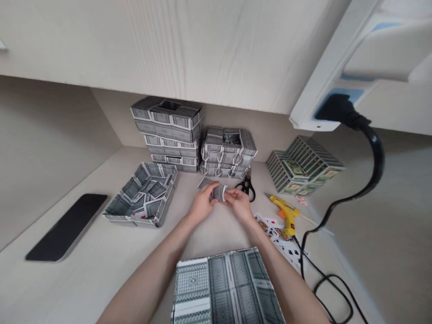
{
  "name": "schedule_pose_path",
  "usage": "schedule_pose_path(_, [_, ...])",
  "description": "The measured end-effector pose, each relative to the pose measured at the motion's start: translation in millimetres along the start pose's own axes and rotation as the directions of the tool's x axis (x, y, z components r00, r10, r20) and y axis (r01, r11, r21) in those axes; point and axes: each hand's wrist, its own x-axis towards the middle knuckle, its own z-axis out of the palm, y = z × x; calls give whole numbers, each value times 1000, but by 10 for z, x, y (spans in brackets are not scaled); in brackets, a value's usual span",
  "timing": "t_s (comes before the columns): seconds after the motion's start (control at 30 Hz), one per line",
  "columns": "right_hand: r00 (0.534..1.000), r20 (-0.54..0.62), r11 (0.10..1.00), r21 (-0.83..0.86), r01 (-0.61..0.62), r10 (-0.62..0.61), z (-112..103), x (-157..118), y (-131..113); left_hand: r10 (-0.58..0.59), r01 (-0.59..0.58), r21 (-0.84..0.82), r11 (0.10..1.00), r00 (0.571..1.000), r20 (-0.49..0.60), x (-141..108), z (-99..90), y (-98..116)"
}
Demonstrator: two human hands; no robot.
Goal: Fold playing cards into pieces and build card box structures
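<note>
Pale desktop (216, 235): left hand (203, 201), right hand (240, 204), grip pinching curved card (220, 192); scissors (248, 181) beside (nearest box (229, 288) foreground).

Card (219, 192): grey-and-white, fine pattern
Tray (168, 196): grey-and-white, card-back pattern
Glue gun (287, 215): yellow, orange trigger (281, 213)
Scissors (249, 181): black handles
Phone (67, 227): black

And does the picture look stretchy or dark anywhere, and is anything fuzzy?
Head view: edges look stretched, the black plug looming large; also head view: shade dims the left wall, and fine pattern on the held card looks soft.
</note>
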Motion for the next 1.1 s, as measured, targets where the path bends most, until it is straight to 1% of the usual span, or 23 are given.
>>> schedule_pose_path(0.1, [999, -46, 995, -102, 21, -26, -15, 17, 39, 24, -24, 15, 1000, 1000, 12, -1, -12, 47])
schedule_pose_path(0.17, [995, -70, 976, -208, 59, -75, -33, 32, 62, 44, -45, 30, 999, 999, 16, -1, -18, 77])
schedule_pose_path(0.23, [990, -71, 955, -282, 94, -118, -48, 41, 71, 55, -55, 44, 997, 998, 14, -2, -22, 99])
schedule_pose_path(0.27, [990, -62, 952, -288, 107, -130, -51, 42, 69, 54, -54, 50, 997, 998, 13, -3, -23, 105])
schedule_pose_path(0.33, [991, -32, 964, -239, 118, -129, -48, 33, 53, 46, -46, 59, 997, 999, 2, -4, -24, 110])
schedule_pose_path(0.4, [992, 19, 978, -166, 127, -125, -32, 11, 28, 39, -37, 70, 997, 999, -15, -5, -24, 107])
schedule_pose_path(0.47, [988, 79, 981, -128, 143, -133, -12, -19, 10, 38, -35, 84, 996, 999, -30, -6, -24, 103])
schedule_pose_path(0.57, [975, 154, 974, -140, 179, -157, 16, -56, 8, 37, -32, 118, 993, 999, -34, -7, -29, 108])
schedule_pose_path(0.67, [965, 204, 966, -165, 198, -163, 34, -70, 22, 24, -18, 192, 981, 999, -30, -10, -44, 129])
schedule_pose_path(0.77, [962, 218, 960, -191, 206, -163, 42, -70, 29, 18, -11, 280, 960, 1000, -24, -14, -64, 154])
schedule_pose_path(0.87, [959, 228, 947, -231, 222, -169, 30, -68, 25, 30, -21, 323, 946, 999, -24, -21, -70, 164])
schedule_pose_path(1.0, [947, 248, 919, -283, 273, -205, -12, -61, 15, 42, -37, 326, 945, 999, -8, -32, -44, 131])
schedule_pose_path(1.1, [948, 245, 925, -271, 267, -202, -35, -46, 8, 46, -47, 288, 957, 999, 13, -35, -19, 96])
